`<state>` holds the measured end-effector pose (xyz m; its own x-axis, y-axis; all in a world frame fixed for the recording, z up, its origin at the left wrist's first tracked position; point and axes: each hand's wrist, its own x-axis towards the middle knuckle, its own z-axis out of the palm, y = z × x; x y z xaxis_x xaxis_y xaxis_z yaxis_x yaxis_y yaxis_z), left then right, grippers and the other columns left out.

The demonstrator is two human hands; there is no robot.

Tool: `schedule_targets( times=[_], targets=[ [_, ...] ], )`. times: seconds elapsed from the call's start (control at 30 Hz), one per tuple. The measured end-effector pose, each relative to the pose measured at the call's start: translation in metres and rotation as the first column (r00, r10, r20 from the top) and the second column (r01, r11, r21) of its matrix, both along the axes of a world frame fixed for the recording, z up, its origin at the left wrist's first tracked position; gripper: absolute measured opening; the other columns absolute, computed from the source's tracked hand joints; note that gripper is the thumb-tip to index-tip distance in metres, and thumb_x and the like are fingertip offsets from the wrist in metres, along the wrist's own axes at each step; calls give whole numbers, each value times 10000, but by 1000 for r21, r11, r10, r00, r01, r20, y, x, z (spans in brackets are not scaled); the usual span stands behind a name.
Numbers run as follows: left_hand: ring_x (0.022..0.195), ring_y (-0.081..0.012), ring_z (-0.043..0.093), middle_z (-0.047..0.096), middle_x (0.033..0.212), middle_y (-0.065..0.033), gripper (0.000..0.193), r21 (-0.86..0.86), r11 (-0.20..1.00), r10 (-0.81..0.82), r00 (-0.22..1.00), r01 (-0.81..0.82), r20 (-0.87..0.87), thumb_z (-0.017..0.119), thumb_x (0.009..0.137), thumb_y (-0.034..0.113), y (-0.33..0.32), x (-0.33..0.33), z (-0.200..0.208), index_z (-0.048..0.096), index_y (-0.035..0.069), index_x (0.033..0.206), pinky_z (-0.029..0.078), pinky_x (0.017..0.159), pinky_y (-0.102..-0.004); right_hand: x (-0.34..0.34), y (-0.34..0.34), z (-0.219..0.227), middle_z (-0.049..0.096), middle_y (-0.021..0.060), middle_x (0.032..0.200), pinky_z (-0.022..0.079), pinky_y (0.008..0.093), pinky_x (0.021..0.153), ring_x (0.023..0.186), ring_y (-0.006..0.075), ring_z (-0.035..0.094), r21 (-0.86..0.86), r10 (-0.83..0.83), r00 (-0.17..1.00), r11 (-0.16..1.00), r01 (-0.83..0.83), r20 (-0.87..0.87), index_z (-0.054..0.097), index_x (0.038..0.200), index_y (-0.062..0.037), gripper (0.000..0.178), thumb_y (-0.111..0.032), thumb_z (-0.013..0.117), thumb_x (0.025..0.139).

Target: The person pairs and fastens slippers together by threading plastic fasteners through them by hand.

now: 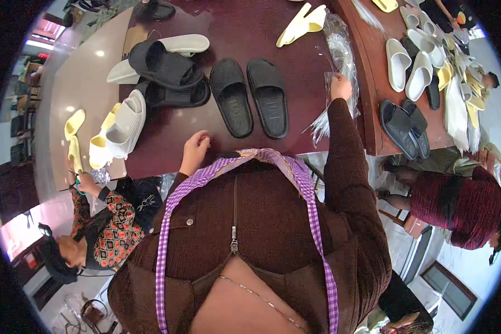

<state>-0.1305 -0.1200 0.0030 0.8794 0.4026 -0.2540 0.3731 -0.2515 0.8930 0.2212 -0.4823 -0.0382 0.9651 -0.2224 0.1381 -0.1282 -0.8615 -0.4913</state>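
Note:
A pair of black slide sandals [231, 100] lies side by side on the dark red table in front of me, toes pointing away. My left hand [196, 150] is at the table's near edge, just short of the left sandal, fingers loosely bent and holding nothing. Out to the right, my right hand [341, 88] has its fingers closed on a bundle of clear plastic strands [320, 126]. The strands fan out below the hand, and clear crinkled plastic [342, 50] stretches beyond it.
Black slides [166, 64] and white ones are piled at left, with white and yellow slides [119, 131] nearer. Yellow slides [303, 25] lie at the far side. Another table [373, 133] at right bears many slides. A co-worker [111, 234] handles yellow footwear at left; another person [456, 206] sits at right.

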Motion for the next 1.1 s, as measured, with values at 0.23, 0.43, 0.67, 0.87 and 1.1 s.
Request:
schedule_targets(
  times=[0.23, 0.43, 0.67, 0.87, 1.1],
  targets=[
    [754, -142, 601, 633, 876, -94, 273, 15, 998, -62, 998, 61, 17, 542, 836, 100, 2, 13, -7, 552, -28, 1077, 484, 676, -270, 16, 14, 17, 653, 144, 878, 480, 396, 741, 836, 309, 622, -28, -158, 983, 987, 156, -91, 678, 949, -140, 304, -338, 584, 739],
    [783, -144, 607, 633, 899, -92, 294, -43, 997, -66, 997, 65, -32, 547, 842, 108, -4, 16, -6, 542, -31, 1100, 482, 684, -269, 17, 7, 8, 653, 166, 863, 470, 398, 778, 832, 318, 623, 313, -127, 991, 943, 108, 40, 695, 882, -98, 314, -341, 574, 722],
    [779, -142, 608, 635, 895, -84, 284, -15, 993, -120, 992, 120, -34, 544, 846, 112, -6, 24, -5, 545, -20, 1097, 480, 674, -267, 32, 6, -4, 636, 202, 861, 459, 407, 781, 828, 357, 609, 80, -68, 997, 994, 70, -19, 677, 869, -42, 348, -328, 552, 716],
    [761, -140, 601, 634, 883, -81, 266, -6, 994, -111, 993, 111, 26, 538, 849, 99, -5, 37, -2, 551, -16, 1089, 481, 675, -266, 76, -21, -39, 623, 223, 776, 457, 399, 666, 752, 309, 631, -299, 184, 966, 925, -233, -184, 669, 827, -10, 404, -370, 499, 758],
    [738, -138, 590, 625, 878, -78, 262, -60, 995, -86, 996, 85, -11, 533, 852, 97, -8, 21, -6, 552, -18, 1086, 481, 677, -263, 18, -1, -14, 660, 144, 757, 459, 355, 681, 712, 263, 614, 479, -125, 991, 874, 85, 53, 661, 814, 19, 283, -247, 603, 734]
  ],
)
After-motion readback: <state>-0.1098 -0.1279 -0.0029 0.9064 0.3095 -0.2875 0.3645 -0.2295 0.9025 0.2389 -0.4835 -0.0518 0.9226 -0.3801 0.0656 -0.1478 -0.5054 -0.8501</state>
